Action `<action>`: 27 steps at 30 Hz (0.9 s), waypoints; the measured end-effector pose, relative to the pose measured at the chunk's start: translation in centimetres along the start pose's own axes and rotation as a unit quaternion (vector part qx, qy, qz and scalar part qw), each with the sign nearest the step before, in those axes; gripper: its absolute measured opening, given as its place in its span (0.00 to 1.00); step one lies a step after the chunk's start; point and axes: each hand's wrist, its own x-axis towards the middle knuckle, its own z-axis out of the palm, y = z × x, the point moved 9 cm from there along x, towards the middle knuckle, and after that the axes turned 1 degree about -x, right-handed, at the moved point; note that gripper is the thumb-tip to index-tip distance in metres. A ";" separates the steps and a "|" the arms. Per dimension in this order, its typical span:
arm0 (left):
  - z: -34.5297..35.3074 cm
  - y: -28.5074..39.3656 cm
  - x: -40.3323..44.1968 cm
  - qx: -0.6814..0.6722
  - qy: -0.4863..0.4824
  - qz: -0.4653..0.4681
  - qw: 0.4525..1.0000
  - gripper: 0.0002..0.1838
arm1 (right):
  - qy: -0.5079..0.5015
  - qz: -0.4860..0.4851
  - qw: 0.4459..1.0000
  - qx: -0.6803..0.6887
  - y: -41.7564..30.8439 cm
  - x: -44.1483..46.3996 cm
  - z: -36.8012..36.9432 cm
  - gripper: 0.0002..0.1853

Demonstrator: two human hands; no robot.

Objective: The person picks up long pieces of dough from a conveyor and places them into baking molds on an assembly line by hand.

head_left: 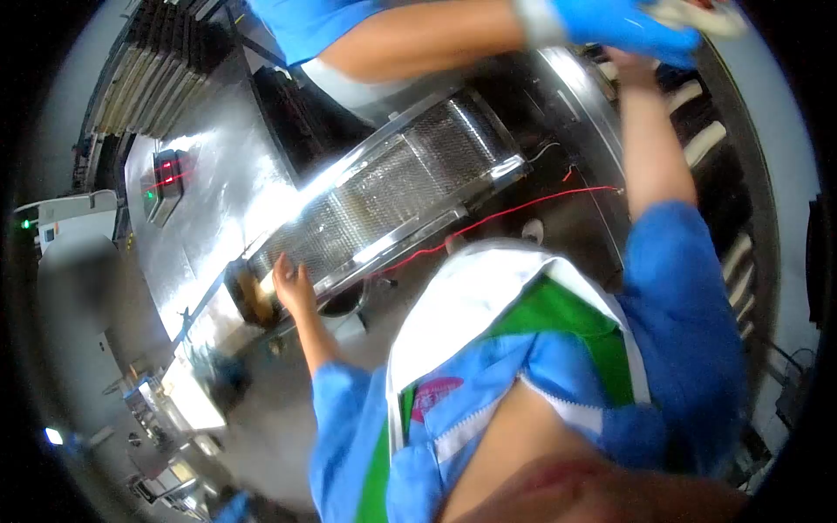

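My left hand [290,283] is at the near end of a metal mesh conveyor [384,187], its fingers stretched out and apart. Right beside those fingers shows a small pale piece [266,284]; I cannot make out whether they touch it. Out to the upper right reaches my right arm, with my right hand [629,59] over a dark rack of long pale pieces [704,144]. Blur and a co-worker's blue-gloved hand [623,26] hide its fingers. That gloved hand holds a pale elongated piece [697,17].
Beside the conveyor stands a shiny metal table [218,131] bearing a small device with a red display [168,170]. Stacked trays [157,78] stand at the upper left. A red cord [497,222] runs along the conveyor. The co-worker's arm [436,39] crosses the top.
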 end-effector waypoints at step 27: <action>10.7 -2.2 2.0 0.193 -0.120 -0.005 0.974 0.30 | 0.000 -0.197 0.954 -0.226 -31.1 -18.9 -18.2 0.22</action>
